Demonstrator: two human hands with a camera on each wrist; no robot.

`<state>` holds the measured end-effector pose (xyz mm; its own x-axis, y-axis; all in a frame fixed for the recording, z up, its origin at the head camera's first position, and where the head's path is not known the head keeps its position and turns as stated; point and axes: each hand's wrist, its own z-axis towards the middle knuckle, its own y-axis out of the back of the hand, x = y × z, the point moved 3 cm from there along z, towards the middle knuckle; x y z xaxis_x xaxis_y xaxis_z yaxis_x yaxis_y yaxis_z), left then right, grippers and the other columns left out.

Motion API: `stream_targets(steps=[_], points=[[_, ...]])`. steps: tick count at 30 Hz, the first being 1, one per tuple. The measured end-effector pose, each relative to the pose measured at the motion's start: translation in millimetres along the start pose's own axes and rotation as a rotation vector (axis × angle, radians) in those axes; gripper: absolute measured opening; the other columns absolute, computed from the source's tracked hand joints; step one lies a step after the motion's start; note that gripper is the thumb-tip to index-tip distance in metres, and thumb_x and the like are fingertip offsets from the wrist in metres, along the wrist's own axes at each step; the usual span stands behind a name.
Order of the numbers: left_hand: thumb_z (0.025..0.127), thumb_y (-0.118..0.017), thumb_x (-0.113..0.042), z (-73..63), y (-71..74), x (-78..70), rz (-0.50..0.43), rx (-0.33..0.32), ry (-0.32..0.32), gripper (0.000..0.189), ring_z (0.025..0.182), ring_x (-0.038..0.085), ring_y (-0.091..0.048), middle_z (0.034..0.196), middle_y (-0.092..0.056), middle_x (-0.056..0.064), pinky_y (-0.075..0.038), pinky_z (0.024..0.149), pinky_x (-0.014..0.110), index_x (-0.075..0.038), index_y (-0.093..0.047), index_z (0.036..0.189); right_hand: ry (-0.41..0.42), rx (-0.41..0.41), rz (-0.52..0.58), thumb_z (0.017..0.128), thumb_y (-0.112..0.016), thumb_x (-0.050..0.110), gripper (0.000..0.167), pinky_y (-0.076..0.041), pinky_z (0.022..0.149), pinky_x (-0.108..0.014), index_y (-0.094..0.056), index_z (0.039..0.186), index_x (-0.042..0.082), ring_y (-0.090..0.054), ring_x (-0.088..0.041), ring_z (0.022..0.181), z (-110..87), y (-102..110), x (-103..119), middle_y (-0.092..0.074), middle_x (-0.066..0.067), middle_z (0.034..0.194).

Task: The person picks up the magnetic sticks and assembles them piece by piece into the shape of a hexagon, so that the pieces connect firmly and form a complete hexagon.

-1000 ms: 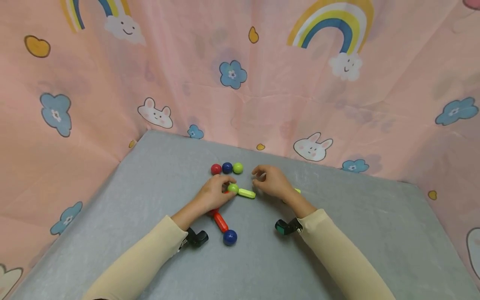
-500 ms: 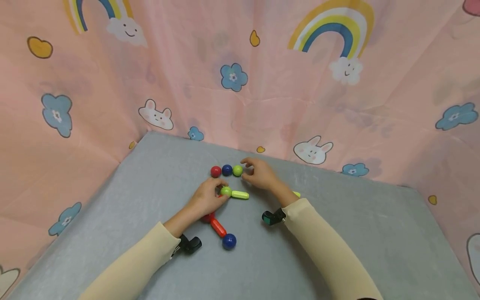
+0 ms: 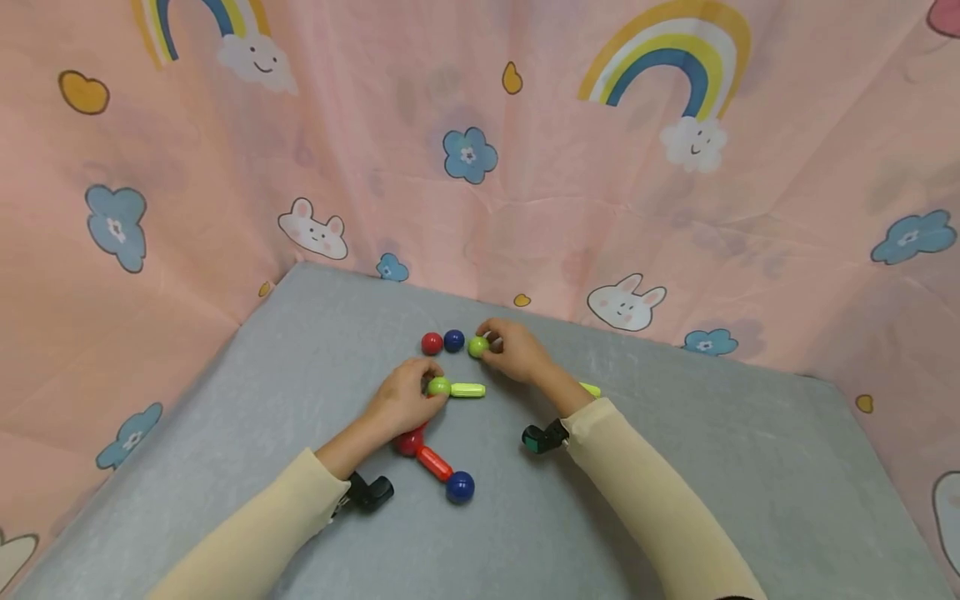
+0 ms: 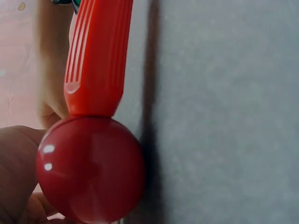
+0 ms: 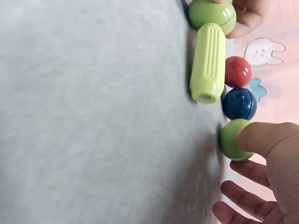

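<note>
My left hand (image 3: 401, 398) pinches a green ball (image 3: 439, 387) that has a yellow-green rod (image 3: 468, 390) sticking out to the right. Joined to the same chain are a red ball (image 3: 409, 442), a red rod (image 3: 434, 463) and a dark blue ball (image 3: 460, 487) nearer the front. The left wrist view is filled by the red ball (image 4: 91, 172) and a red rod (image 4: 99, 56). Thumb and index finger of my right hand (image 3: 517, 352) hold a loose green ball (image 5: 232, 140); the other fingers are spread apart.
Left of the right hand's ball, a loose blue ball (image 3: 453, 340) and a red ball (image 3: 432, 342) sit on the grey cloth (image 3: 675, 467). Another yellow-green rod (image 3: 591, 389) is partly hidden by the right forearm. A pink patterned curtain (image 3: 555, 217) stands behind.
My right hand has moved left and taken hold of the green ball, which now sits slightly apart from the blue one. My left hand has shifted left with the joined chain.
</note>
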<state>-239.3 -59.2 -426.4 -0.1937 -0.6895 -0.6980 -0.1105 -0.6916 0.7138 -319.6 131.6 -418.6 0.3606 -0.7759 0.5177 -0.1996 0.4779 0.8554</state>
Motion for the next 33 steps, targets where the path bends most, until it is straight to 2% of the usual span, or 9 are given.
stream_targets(steps=[5, 10, 13, 21, 33], points=[[0.081, -0.070, -0.016, 0.4, 1.7, -1.3, 0.037, 0.026, 0.003, 0.033, 0.090, 0.021, -0.054, 0.107, -0.060, 0.012, -0.047, 0.082, 0.038, -0.005, -0.064, 0.112, 0.028, 0.024, -0.028, 0.087, -0.068, 0.014, 0.030, -0.053, 0.084, -0.041, -0.061, 0.115, 0.009, -0.066, -0.027, 0.096, -13.3, 3, -1, -0.068, -0.015, 0.111], [0.081, -0.073, -0.017, 3.5, 1.8, -5.0, 0.052, 0.059, -0.066, 0.032, 0.099, 0.024, -0.056, 0.111, -0.064, 0.012, -0.048, 0.088, 0.039, -0.005, -0.069, 0.111, 0.032, 0.026, -0.047, 0.087, -0.068, 0.015, 0.029, -0.053, 0.083, -0.040, -0.062, 0.115, 0.009, -0.066, -0.025, 0.094, -28.2, 5, -3, -0.068, -0.013, 0.110], [0.081, -0.072, -0.017, 5.7, -0.5, -5.6, 0.076, 0.078, -0.099, 0.028, 0.099, 0.024, -0.057, 0.109, -0.066, 0.011, -0.048, 0.086, 0.038, -0.007, -0.071, 0.107, 0.034, 0.024, -0.067, 0.087, -0.069, 0.017, 0.030, -0.053, 0.083, -0.039, -0.062, 0.115, 0.009, -0.065, -0.023, 0.094, -37.4, 5, -3, -0.068, -0.012, 0.109], [0.083, -0.068, -0.016, 7.3, -4.8, -3.4, 0.082, 0.094, -0.074, 0.020, 0.084, 0.020, -0.051, 0.101, -0.062, 0.009, -0.041, 0.072, 0.030, -0.010, -0.072, 0.102, 0.019, 0.017, -0.063, 0.085, -0.070, 0.019, 0.029, -0.054, 0.079, -0.037, -0.064, 0.112, 0.010, -0.065, -0.019, 0.089, -58.9, 6, 1, -0.070, -0.008, 0.104], [0.087, -0.066, -0.015, 7.5, -8.0, -4.0, 0.036, 0.091, -0.069, 0.016, 0.082, 0.019, -0.049, 0.098, -0.059, 0.007, -0.039, 0.070, 0.028, -0.011, -0.071, 0.101, 0.000, 0.002, -0.047, 0.085, -0.070, 0.018, 0.026, -0.054, 0.078, -0.037, -0.064, 0.110, 0.013, -0.066, -0.018, 0.088, -74.1, 0, 6, -0.070, -0.007, 0.103]])
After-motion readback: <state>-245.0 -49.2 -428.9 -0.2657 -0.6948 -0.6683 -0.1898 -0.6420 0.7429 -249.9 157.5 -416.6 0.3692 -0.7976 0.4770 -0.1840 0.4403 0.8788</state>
